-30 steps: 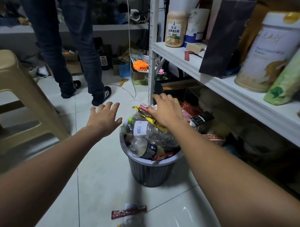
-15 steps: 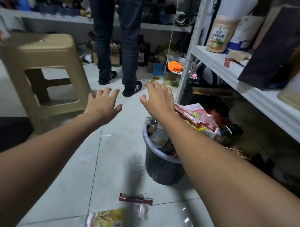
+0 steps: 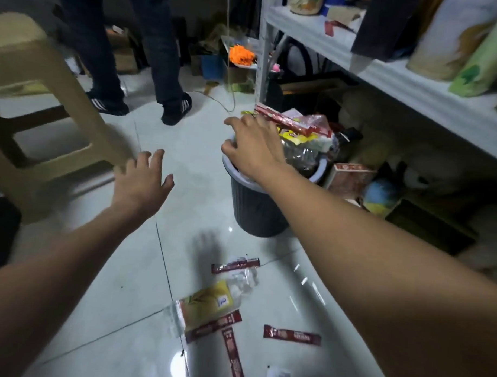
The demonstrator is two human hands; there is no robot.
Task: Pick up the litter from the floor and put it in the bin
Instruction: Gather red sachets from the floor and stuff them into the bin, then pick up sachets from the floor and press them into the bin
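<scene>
Litter (image 3: 209,302) is still on the floor (image 3: 97,281): a yellow packet, clear wrap & several red sachets (image 3: 291,334) lie near the bin (image 3: 255,211), which is heaped above its rim. Vs 1 s ago, the right hand (image 3: 254,146) has come off the top of the pile & now sits palm-down over the near rim, grip apart, nothing in it. The left hand (image 3: 141,184) is also spread & empty. View has tipped down, so more litter shows. Prob. last drop is done, next pick-up not begun; the overfull bin may spill.
</scene>
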